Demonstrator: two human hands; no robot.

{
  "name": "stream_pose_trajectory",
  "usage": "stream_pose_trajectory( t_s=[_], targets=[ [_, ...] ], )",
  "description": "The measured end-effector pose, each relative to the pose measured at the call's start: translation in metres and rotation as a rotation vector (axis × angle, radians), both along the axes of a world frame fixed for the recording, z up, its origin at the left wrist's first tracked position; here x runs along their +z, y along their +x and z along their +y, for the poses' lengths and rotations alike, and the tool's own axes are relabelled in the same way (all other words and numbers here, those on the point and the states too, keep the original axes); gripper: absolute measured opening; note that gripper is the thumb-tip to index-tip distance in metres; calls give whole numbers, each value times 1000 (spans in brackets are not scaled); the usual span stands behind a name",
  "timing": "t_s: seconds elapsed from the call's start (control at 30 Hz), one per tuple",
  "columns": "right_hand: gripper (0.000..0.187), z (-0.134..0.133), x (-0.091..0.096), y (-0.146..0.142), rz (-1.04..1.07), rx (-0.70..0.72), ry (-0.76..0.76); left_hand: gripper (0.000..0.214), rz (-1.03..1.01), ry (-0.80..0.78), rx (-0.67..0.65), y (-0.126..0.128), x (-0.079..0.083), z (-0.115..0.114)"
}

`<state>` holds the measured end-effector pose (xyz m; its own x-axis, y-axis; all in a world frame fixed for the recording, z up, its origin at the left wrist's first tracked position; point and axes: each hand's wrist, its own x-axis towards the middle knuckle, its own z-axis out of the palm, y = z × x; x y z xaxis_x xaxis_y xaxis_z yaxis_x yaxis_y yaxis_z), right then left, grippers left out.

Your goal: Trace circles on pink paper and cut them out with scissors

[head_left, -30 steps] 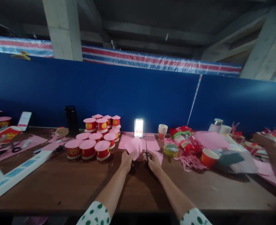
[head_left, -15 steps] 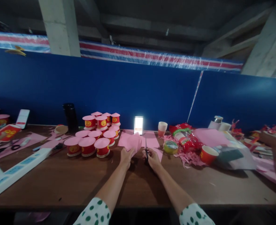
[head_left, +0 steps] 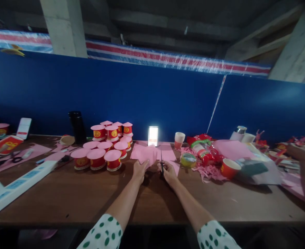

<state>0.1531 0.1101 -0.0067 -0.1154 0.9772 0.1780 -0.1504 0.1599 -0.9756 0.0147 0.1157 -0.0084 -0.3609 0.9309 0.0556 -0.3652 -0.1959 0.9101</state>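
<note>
Right hand (head_left: pixel 169 173) grips dark scissors (head_left: pixel 162 161) over brown table (head_left: pixel 152 207), long axis running front-to-back, tips pointing away from wearer toward blue panel (head_left: pixel 121 93); left hand (head_left: pixel 140 171) pinches 1 pink paper piece (head_left: pixel 145 154) by its near edge, just left of blades, contact unclear.

Matt pink paper (head_left: pixel 145 154), smooth wood-look table (head_left: pixel 90 197), glossy plastic sheeting (head_left: pixel 178 63) — dull concrete pillar (head_left: pixel 63 29)

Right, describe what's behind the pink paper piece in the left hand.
Flat pink paper sheets and a glowing upright rectangular screen; whatever the held pink piece covers is hidden.
</note>
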Motion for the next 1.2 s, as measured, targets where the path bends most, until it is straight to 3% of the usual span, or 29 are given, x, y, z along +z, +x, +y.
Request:
stream_pose_trajectory(
  t_s=[0.73, 1.2],
  targets=[
    [40, 1, -3, 1, 10, 9, 10, 45, -12, 59, -34, 0, 2, -5],
    [38, -2, 1, 0, 21, 14, -8, 39, 92, 32, 44, -2, 1, -2]
  ],
)
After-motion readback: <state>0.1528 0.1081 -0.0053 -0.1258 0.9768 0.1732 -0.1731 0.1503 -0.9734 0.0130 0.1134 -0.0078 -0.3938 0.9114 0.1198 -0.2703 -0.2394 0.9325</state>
